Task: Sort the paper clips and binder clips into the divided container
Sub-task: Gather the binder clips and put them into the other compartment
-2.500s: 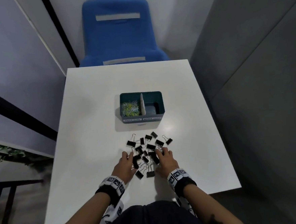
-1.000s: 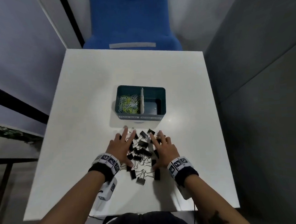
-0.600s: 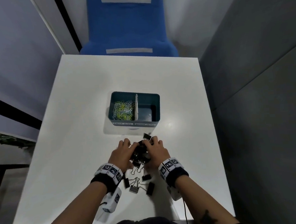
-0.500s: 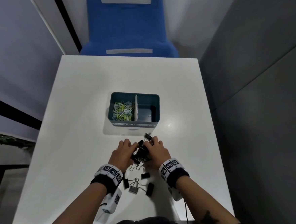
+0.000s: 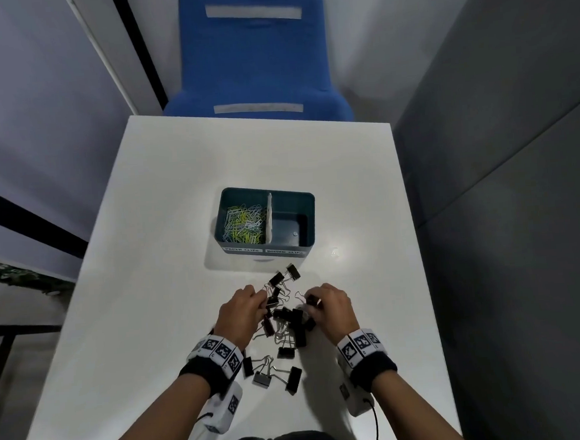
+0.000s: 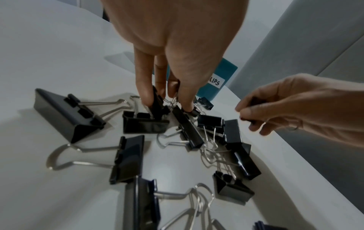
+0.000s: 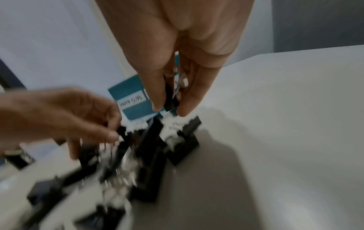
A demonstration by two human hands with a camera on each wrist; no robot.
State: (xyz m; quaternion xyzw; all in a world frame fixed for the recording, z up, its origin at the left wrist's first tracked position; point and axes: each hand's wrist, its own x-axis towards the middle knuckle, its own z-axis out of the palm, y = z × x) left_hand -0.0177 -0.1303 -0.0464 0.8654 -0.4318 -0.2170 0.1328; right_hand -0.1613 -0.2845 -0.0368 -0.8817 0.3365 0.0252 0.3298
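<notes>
A teal divided container (image 5: 311, 218) stands mid-table. Its left compartment holds colourful paper clips (image 5: 244, 219); the right compartment (image 5: 287, 225) looks bare. Several black binder clips (image 5: 287, 323) lie heaped on the white table just in front of it, between my hands. My left hand (image 5: 261, 299) pinches one black binder clip (image 6: 157, 102) at the heap's left side, thumb and fingers pointing down. My right hand (image 5: 309, 301) pinches another binder clip (image 7: 170, 96) just above the heap's right side. The right wrist view is blurred.
Three loose binder clips (image 5: 272, 375) lie nearer me, between my wrists. Two more (image 5: 285, 276) sit just in front of the container's labelled front wall. A blue chair (image 5: 253, 61) stands behind the table (image 5: 147, 264). Grey walls close in on both sides.
My hands had pushed the binder clips into one clump and pressed together around it. Now they have drawn slightly apart, the heap has loosened, and each hand pinches a single clip.
</notes>
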